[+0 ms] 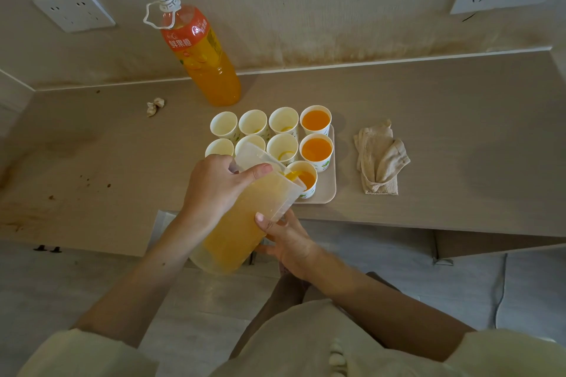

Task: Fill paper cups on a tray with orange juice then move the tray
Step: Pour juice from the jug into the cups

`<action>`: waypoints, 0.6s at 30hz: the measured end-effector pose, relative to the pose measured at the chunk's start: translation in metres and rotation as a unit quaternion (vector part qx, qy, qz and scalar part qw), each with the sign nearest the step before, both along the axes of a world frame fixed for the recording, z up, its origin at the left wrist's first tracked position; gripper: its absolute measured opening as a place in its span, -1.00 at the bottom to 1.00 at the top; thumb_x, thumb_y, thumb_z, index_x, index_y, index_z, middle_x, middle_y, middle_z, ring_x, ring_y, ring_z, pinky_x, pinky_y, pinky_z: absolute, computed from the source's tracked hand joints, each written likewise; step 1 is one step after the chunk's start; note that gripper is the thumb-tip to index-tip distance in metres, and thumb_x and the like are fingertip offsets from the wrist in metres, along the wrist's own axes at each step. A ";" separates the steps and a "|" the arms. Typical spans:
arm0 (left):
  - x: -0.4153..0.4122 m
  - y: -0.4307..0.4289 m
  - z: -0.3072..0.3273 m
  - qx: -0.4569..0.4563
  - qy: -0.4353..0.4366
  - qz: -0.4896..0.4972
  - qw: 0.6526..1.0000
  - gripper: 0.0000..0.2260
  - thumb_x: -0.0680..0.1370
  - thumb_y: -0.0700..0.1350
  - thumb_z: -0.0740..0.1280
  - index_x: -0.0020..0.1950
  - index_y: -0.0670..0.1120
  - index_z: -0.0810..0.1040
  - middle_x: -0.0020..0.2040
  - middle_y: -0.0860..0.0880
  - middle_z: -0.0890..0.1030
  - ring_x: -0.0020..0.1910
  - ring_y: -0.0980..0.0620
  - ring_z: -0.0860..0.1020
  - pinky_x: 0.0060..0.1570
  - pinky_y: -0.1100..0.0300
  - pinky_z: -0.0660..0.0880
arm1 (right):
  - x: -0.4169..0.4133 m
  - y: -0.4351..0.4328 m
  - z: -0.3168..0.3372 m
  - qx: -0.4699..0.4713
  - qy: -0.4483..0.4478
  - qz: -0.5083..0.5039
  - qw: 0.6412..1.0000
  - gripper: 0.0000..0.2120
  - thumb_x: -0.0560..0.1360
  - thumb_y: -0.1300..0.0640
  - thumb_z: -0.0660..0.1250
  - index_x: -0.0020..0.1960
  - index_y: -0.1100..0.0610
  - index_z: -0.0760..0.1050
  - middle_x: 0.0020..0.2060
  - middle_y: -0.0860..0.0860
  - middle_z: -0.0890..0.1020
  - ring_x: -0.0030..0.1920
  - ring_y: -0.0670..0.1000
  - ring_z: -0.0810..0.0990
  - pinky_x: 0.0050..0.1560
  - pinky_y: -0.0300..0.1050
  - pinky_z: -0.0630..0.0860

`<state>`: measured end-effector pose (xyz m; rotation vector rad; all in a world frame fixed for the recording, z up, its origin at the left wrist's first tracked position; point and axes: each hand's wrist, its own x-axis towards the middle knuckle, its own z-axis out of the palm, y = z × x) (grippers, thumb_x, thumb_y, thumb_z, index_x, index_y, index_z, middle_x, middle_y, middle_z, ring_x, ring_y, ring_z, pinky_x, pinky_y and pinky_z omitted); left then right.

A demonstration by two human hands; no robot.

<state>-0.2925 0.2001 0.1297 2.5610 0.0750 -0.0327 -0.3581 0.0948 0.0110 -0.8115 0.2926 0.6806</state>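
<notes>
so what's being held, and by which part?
Translucent plastic jug of orange juice: left hand grips its upper part, right hand holds its lower side.

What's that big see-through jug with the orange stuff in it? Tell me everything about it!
The jug is tall and made of cloudy, see-through plastic, partly full of orange juice. It is tipped forward and to the right, with its spout over the nearest cup on the tray, and juice runs from the spout into that cup. The left hand grips it near the top, thumb lying across its side. The right hand holds it lower down, thumb on the wall and fingers underneath.
</notes>
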 end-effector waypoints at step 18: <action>-0.005 -0.002 0.000 0.001 0.001 0.014 1.000 -0.48 0.33 0.26 0.45 -0.44 -0.13 0.32 -0.48 -0.01 0.30 -0.46 0.03 0.28 -0.38 0.12 0.24 | -0.002 -0.003 0.001 0.011 0.002 0.003 1.000 0.05 0.10 -0.13 0.63 0.45 -0.07 0.18 0.29 0.01 0.47 0.33 0.13 0.45 0.25 0.26 0.48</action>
